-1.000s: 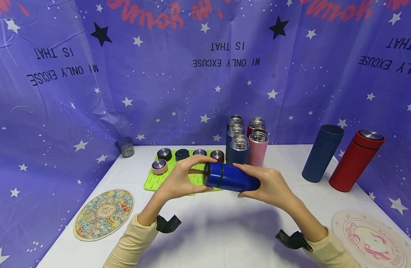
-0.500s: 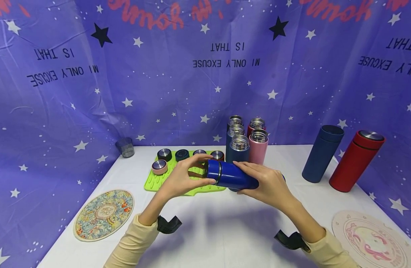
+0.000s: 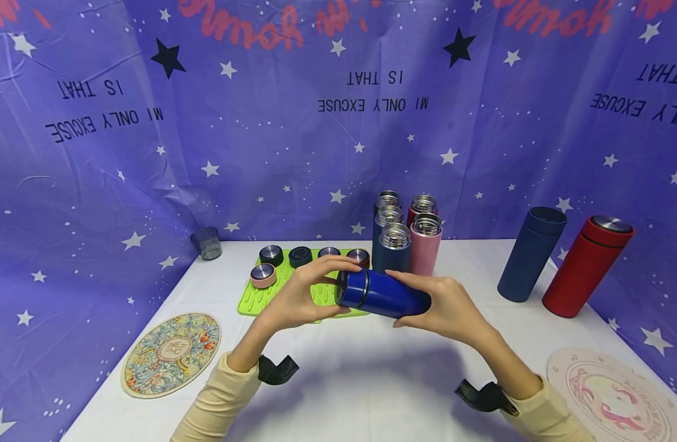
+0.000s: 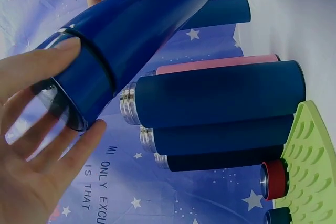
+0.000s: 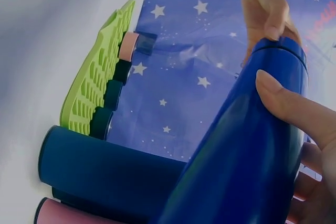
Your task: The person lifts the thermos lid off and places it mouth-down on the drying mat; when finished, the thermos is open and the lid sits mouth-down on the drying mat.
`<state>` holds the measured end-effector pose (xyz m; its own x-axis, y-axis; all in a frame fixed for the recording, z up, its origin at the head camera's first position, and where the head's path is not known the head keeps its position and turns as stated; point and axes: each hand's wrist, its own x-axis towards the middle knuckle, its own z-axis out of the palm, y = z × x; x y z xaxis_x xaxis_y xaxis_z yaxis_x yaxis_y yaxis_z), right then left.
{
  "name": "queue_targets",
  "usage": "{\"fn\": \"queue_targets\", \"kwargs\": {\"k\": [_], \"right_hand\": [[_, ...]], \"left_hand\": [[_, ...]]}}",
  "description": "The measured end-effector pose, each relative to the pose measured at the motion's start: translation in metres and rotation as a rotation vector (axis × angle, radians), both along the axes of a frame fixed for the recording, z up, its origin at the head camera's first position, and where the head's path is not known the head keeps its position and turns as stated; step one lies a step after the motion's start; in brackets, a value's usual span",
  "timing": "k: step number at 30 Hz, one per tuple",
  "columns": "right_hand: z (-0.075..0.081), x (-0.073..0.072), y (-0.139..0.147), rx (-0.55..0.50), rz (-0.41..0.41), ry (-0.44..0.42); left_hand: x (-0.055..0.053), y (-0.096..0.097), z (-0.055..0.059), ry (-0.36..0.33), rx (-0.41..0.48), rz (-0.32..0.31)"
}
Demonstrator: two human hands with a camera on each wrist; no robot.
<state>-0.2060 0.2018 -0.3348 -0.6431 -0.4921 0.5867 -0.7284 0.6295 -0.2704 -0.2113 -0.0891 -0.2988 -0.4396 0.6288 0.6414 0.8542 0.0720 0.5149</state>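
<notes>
A glossy blue thermos bottle is held tilted on its side above the table, its lid end to the left. My left hand has its thumb and fingers round the blue lid, which sits on the bottle with a dark ring at the seam. My right hand grips the bottle's body from the other end. In the right wrist view the right thumb lies along the blue body. Behind the bottle stands a group of lidless thermos bottles, a dark blue one and a pink one in front.
A green mat at the back bears several lids, such as a pink one. Lidded blue and red bottles stand at right. A glass stands back left; round mats lie at both sides.
Half a second ago the left fingers stood looser about the lid and the bottle was slightly higher. Now the fingers wrap it again, much as one second ago. Other things have stayed put.
</notes>
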Motion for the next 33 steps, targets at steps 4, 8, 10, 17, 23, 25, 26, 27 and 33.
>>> {"fn": "queue_targets", "kwargs": {"k": [4, 8, 10, 17, 23, 25, 26, 27, 33], "right_hand": [[-0.0004, 0.0020, -0.0025, 0.023, -0.035, 0.089], [0.0000, 0.0036, -0.0061, 0.059, -0.061, 0.188], [0.0004, 0.0039, -0.0073, 0.070, -0.065, 0.223], [0.0002, 0.0030, -0.0044, 0.023, -0.048, 0.151], [0.0011, -0.0009, -0.0001, -0.034, 0.014, -0.004], [0.0019, -0.0014, 0.0006, -0.046, 0.036, -0.053], [0.0020, -0.0018, 0.0008, -0.048, 0.044, -0.073], [0.0019, -0.0023, 0.0011, -0.048, 0.051, -0.089], [0.0002, -0.0024, 0.0005, -0.035, 0.050, -0.100]], "left_hand": [[0.0011, 0.0006, -0.0007, -0.107, 0.022, 0.045], [0.0039, 0.0007, 0.0011, -0.226, 0.030, 0.126], [0.0049, 0.0007, 0.0023, -0.251, 0.016, 0.169], [0.0035, 0.0000, 0.0022, -0.200, -0.049, 0.127], [-0.0003, -0.0014, 0.0010, -0.057, -0.048, 0.033], [-0.0009, -0.0017, 0.0007, -0.034, -0.045, -0.002], [-0.0012, -0.0019, 0.0006, -0.027, -0.046, -0.017], [-0.0013, -0.0018, 0.0006, -0.020, -0.047, -0.030], [-0.0020, -0.0018, -0.0003, 0.007, -0.040, -0.049]]}}
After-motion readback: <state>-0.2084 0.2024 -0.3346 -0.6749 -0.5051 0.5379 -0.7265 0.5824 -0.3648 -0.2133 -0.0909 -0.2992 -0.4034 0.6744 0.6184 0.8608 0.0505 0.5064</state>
